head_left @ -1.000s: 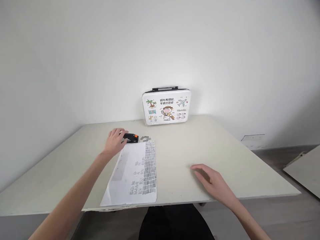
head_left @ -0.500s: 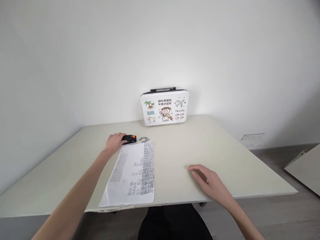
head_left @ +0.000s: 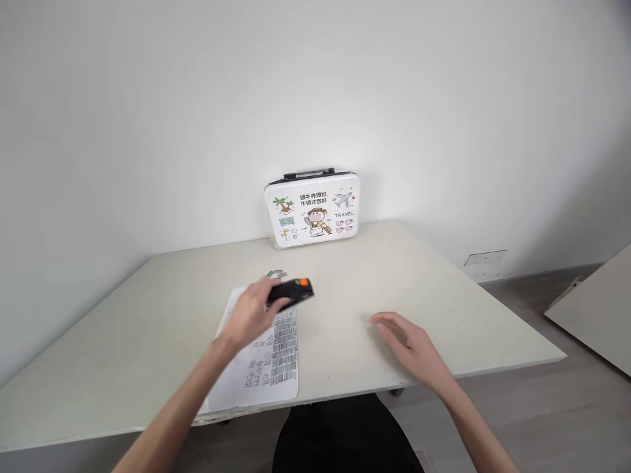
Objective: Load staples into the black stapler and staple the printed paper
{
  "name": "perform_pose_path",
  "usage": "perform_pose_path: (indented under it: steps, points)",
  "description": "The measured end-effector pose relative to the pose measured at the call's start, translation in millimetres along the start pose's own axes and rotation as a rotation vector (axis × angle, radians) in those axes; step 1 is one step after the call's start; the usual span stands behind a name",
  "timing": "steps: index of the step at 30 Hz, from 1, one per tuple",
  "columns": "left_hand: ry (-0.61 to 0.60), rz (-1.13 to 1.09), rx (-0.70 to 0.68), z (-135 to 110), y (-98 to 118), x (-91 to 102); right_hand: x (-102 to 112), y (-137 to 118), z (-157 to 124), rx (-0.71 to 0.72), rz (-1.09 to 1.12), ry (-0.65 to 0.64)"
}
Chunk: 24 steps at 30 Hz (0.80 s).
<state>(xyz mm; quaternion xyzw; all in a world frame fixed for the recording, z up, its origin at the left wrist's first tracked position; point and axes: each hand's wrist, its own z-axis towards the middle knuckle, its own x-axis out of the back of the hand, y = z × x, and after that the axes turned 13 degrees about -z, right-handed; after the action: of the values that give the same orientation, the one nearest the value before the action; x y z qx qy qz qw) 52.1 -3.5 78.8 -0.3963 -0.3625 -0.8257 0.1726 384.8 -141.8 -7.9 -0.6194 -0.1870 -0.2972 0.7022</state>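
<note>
My left hand (head_left: 252, 310) is closed around a black stapler (head_left: 292, 293) with an orange patch at its far end. It holds the stapler raised over the upper part of a printed paper sheet (head_left: 261, 387), hiding some of the sheet. Just behind the hand, several strips of grey staples (head_left: 277, 274) lie on the table. My right hand (head_left: 411, 345) is over the table's right half near the front edge, fingers curved and thumb apart, with nothing in it.
A white table (head_left: 113, 328) stands against the wall. At its back, a white case (head_left: 315, 210) with cartoon prints and a black handle leans on the wall. A wall socket plate (head_left: 486, 258) and a pale panel (head_left: 594, 305) are on the right.
My left hand has lifted the stapler off the table and carried it to the right, over the sheet. My right hand has hardly moved. The view has shifted slightly.
</note>
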Motion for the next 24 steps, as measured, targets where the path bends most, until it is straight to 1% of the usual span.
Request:
perform_pose_path:
  steps: [3, 5, 8, 10, 13, 18, 21, 24]
  points:
    - [-0.114, -0.078, -0.068, -4.5, 45.9, -45.1, 0.0, 6.4, 2.1, -0.051, 0.137, 0.113]
    - [-0.127, -0.119, -0.064, -8.9, 69.1, -73.3, 0.2, 9.3, 3.3, -0.079, 0.197, 0.149]
    - [-0.141, -0.171, -0.096, -13.3, 91.0, -104.7, 1.4, 9.9, 4.2, -0.091, 0.21, 0.15]
    - [-0.137, -0.195, -0.102, -14.0, 97.3, -115.9, 2.5, 8.3, 4.0, -0.086, 0.195, 0.138]
    - [-0.115, -0.224, -0.051, -15.4, 96.7, -118.7, 3.6, 5.8, 3.5, -0.084, 0.18, 0.099]
    - [-0.118, -0.233, 0.072, -28.8, 83.2, -101.7, 3.1, 7.8, 5.2, -0.033, 0.112, 0.047]
    - [-0.107, -0.25, 0.076, -37.0, 77.1, -94.3, 2.3, 11.9, 7.5, -0.029, 0.119, 0.026]
    - [-0.094, -0.253, 0.072, -39.2, 75.4, -94.4, 1.9, 14.6, 9.5, -0.013, 0.135, 0.024]
